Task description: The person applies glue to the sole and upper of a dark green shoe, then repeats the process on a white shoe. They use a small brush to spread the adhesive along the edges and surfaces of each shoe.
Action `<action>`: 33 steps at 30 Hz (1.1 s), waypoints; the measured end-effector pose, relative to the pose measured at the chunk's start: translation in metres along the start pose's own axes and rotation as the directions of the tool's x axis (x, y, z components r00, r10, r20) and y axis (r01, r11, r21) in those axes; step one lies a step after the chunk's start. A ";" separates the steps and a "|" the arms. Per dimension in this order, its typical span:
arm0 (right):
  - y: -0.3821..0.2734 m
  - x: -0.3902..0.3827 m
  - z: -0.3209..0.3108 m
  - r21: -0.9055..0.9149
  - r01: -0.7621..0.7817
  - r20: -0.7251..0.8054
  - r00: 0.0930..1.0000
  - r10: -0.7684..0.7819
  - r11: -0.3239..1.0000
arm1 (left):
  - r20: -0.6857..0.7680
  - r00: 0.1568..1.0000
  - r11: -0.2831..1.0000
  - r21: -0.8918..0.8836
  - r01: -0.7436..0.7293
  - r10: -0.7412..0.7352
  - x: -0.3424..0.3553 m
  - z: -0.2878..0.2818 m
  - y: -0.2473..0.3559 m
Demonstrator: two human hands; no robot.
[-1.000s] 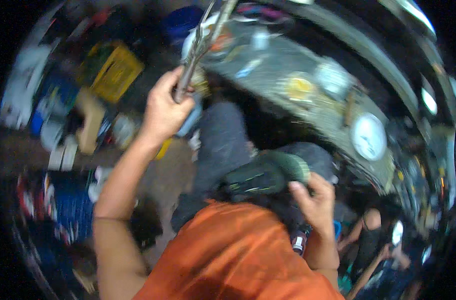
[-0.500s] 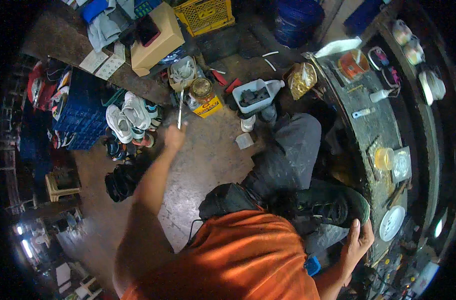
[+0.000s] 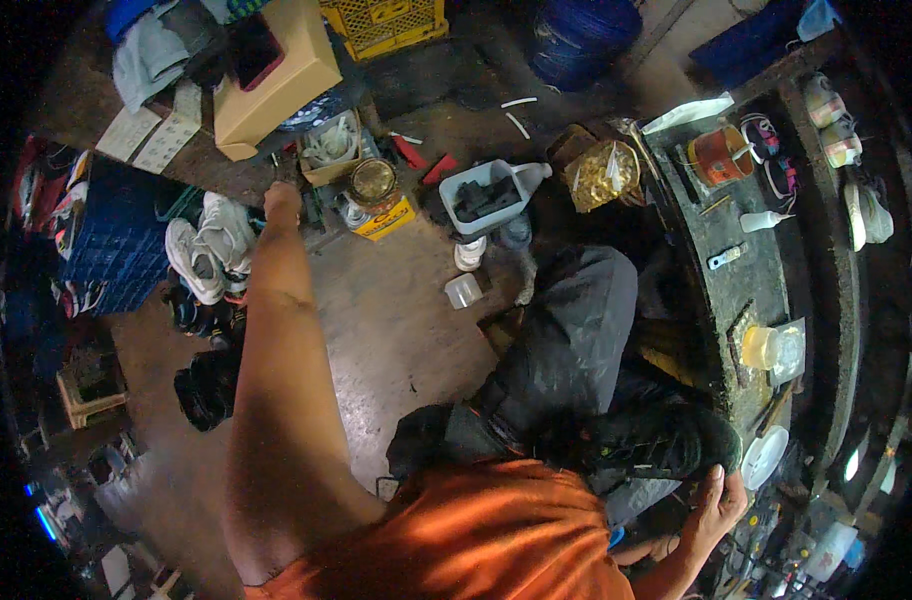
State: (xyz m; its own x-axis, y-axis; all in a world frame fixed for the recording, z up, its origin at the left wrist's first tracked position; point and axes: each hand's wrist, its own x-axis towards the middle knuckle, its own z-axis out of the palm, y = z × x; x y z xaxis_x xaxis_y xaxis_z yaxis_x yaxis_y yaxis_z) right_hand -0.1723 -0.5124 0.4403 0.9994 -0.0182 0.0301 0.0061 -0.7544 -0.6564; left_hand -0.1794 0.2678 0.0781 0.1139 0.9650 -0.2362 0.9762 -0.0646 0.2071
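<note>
My left arm reaches far forward, and my left hand [image 3: 282,203] is closed on a slim metal tool [image 3: 276,162], only partly visible, beside a small carton of pale pieces [image 3: 330,145]. A lidded jar [image 3: 374,182] and white sneakers [image 3: 218,240] are close to that hand. At lower right, my right hand [image 3: 718,500] grips the toe end of a dark shoe [image 3: 656,440] lying over my leg. The shoe's laces are dimly visible; the fingers under it are partly hidden.
A workbench [image 3: 751,265] at right holds an orange can [image 3: 721,155], bottle, yellow tub [image 3: 764,350] and white dish [image 3: 764,460]. Ahead stand a grey container [image 3: 486,195], gold-coloured bag [image 3: 606,175], blue drum [image 3: 581,40] and yellow crate [image 3: 376,20]. Blue crates [image 3: 116,240] are at left.
My left hand, earlier holding the metal tool up, has stretched forward and left toward the cartons. The view has turned and steadied. My right hand stays on the shoe.
</note>
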 end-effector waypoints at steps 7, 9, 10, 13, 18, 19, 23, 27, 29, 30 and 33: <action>-0.008 0.004 0.005 -0.047 -0.043 -0.011 0.999 0.042 0.998 | 0.307 0.949 0.961 -0.231 0.150 -0.075 0.065 0.001 -0.010; -0.005 0.006 0.007 0.012 -0.061 -0.011 0.998 0.062 0.998 | 0.339 0.938 0.926 -0.325 0.190 -0.074 0.070 0.012 -0.024; -0.003 0.006 0.009 -0.026 -0.032 -0.034 0.999 0.031 0.999 | 0.340 0.938 0.911 -0.362 0.196 -0.067 0.070 0.021 -0.033; -0.001 0.007 0.011 -0.010 0.011 -0.049 0.999 -0.011 1.000 | 0.206 0.968 0.957 -0.278 -0.082 0.143 0.059 0.053 -0.057; 0.000 0.007 0.008 0.029 -0.042 -0.013 0.999 0.042 0.999 | -0.079 0.974 0.898 -0.377 -0.227 0.213 0.011 0.053 -0.061; 0.001 0.006 0.008 0.034 -0.041 -0.009 0.999 0.041 0.999 | -0.221 0.949 0.873 -0.385 -0.298 0.226 -0.002 0.048 -0.055; -0.001 0.001 0.003 0.021 0.000 0.009 1.000 0.000 1.000 | -0.349 0.921 0.937 -0.229 -0.263 0.173 -0.016 0.006 -0.019; -0.011 -0.001 -0.001 0.127 -0.144 0.091 0.987 0.133 0.981 | -0.187 0.968 0.978 -0.096 -0.186 0.166 0.008 -0.011 -0.002; -0.017 0.002 -0.001 0.102 -0.071 0.106 0.993 0.060 0.992 | -0.135 0.977 0.980 -0.085 -0.178 0.166 0.026 -0.008 -0.002; -0.018 0.002 0.000 0.096 -0.038 0.112 0.993 0.027 0.995 | -0.109 0.980 0.982 -0.074 -0.176 0.167 0.038 -0.009 -0.001; -0.020 0.003 0.002 0.110 -0.068 0.084 0.995 0.059 0.992 | 0.055 0.928 0.854 0.375 -0.362 0.369 0.062 -0.011 -0.017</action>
State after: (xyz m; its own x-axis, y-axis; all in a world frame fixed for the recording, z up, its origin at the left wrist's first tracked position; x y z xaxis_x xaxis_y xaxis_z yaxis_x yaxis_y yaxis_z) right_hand -0.1692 -0.4960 0.4522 0.9974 -0.0071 -0.0721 -0.0580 -0.6748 -0.7357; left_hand -0.1906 0.3316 0.0705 0.4761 0.8576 -0.1947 0.8612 -0.4994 -0.0939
